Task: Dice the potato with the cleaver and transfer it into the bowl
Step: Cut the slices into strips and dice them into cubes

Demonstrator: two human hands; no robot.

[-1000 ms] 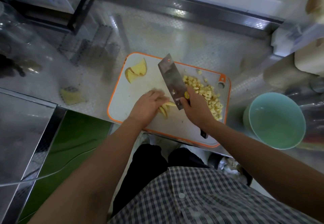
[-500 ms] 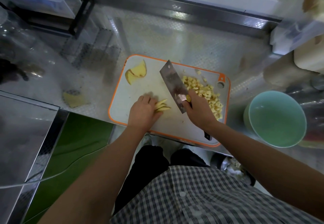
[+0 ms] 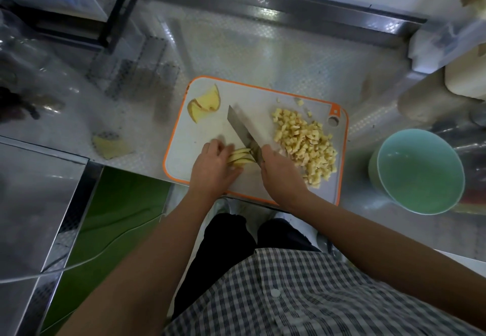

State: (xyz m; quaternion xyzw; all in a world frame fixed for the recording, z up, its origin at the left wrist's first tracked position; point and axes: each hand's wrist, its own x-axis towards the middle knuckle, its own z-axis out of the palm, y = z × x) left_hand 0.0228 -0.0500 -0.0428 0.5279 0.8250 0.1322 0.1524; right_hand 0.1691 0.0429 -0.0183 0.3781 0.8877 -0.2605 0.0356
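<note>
The potato strips [image 3: 240,157] lie side by side near the front middle of the cutting board [image 3: 200,136]. Their long axis runs left to right, from under the left hand [image 3: 213,168] toward the cleaver [image 3: 243,130]. The blade stands on edge and slants from far left to near right, so it crosses the strips' right ends roughly square-on. The next chop, I judge, takes cubes off that end while the left hand feeds the bundle rightward. The left hand has its fingers bent down over the left ends of the strips, pinning them to the board, with the fingertips near the blade. The right hand [image 3: 281,175] is wrapped tight round the cleaver's handle, which it hides. Right of the blade sits the heap of diced potato [image 3: 305,146]; the bowl [image 3: 420,175], well apart beyond the board's right edge, holds none yet, and a few uncut potato slices [image 3: 203,104] wait at the far left corner
</note>
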